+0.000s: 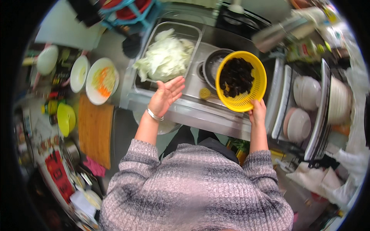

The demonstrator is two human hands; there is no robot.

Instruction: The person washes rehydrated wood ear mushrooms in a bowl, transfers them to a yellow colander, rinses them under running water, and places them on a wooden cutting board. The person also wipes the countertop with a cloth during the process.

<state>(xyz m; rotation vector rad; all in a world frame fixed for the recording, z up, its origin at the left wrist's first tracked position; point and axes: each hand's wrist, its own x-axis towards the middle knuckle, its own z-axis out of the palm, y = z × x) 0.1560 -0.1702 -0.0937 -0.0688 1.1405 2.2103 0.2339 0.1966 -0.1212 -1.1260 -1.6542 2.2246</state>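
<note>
My right hand [257, 112] grips the near rim of a yellow plastic colander [261, 83], which is tilted over the right part of the sink. Dark pieces that look like wood ear fungus [236, 76] lie inside it. Palm up and fingers extended, my left hand [167, 96] holds nothing. It is just in front of a wire basket [199, 31] heaped with torn cabbage leaves [169, 57]. Partly hidden behind the colander is a metal bowl [209, 69] with water in it. A yellow-headed utensil [205, 93] lies in the sink near the bowl.
White bowls [303, 92] fill a dish rack [280, 115] at the right. On the left are a bowl of shredded orange and pale green vegetables [101, 82], a wooden cutting board [94, 130] and a lime-green bowl [66, 119]. The steel sink's front edge [202, 118] runs before me.
</note>
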